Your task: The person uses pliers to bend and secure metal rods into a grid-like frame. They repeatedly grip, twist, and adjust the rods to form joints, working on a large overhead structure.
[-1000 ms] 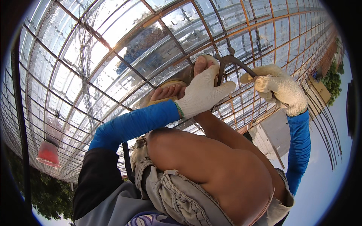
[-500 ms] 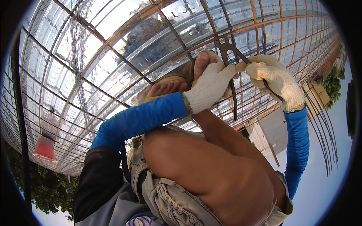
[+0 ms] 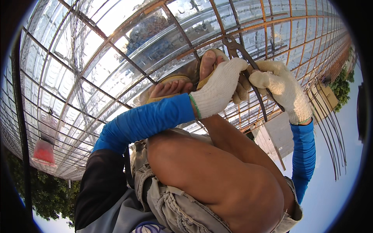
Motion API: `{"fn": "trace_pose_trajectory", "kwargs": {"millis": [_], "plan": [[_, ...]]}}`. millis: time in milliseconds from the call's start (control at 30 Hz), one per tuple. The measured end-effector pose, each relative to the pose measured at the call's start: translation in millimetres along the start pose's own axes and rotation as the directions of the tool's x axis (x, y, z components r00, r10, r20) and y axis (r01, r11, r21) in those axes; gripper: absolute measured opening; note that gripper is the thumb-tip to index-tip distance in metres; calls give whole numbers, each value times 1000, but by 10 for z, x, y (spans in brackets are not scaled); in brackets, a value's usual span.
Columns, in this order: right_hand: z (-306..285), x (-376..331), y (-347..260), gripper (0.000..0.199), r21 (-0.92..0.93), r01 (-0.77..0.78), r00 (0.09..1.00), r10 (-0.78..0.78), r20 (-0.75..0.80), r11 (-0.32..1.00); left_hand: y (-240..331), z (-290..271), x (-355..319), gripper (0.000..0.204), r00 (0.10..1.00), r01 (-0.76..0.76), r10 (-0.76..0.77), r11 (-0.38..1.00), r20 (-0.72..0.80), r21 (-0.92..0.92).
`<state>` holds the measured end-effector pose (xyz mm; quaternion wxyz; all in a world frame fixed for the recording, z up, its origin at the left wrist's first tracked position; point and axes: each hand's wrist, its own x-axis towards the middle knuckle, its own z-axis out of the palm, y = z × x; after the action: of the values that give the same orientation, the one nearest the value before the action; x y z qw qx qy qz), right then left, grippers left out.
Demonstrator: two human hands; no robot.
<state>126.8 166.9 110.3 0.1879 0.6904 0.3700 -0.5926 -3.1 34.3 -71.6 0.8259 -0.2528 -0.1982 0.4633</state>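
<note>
Both of my hands wear white knit gloves and grip a pair of dark end-cutting pincers (image 3: 233, 45). Its jaws sit at a crossing of rusty rebar near the top centre, and its long handles slant down to the right, close together. My left hand (image 3: 218, 87) is closed round one handle, its fingers curled under and partly hidden. My right hand (image 3: 283, 86) is wrapped round the other handle. Whether the jaws hold a wire is too small to tell. Rebar mesh (image 3: 182, 33) spreads around the tool, over shiny corrugated metal decking (image 3: 155, 42).
My sandalled feet (image 3: 171, 88) rest on the mesh just left of the pincers, below my bent knees. A bundle of thin wires (image 3: 79, 58) lies across the bars at left. Farther left is a red container (image 3: 44, 152). Upright bars (image 3: 330, 134) stick out at the right edge.
The pincers' handles have come together from a wider spread. My left hand has moved slightly up and right, and its handle has swung right toward the other.
</note>
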Motion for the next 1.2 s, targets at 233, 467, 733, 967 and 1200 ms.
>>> {"fn": "trace_pose_trajectory", "kwargs": {"millis": [233,467,733,967,1200], "plan": [[317,-53,129,45,162,88,994,-76,-78,983,-85,-151,-105,73,819,55,198,907,-538,417],[470,-200,229,33,752,-260,948,15,317,606,24,149,-28,38,831,82,196,883,-521,462],[597,-104,339,27,58,0,1000,2,-28,998,-124,186,26,49,861,-177,248,964,-443,196],[707,-115,425,34,-374,144,960,-221,-172,916,-96,-61,83,88,842,-196,185,980,-507,32],[821,-232,392,35,-675,23,935,-256,-247,737,-107,524,788,68,309,453,256,807,-916,379]]}}
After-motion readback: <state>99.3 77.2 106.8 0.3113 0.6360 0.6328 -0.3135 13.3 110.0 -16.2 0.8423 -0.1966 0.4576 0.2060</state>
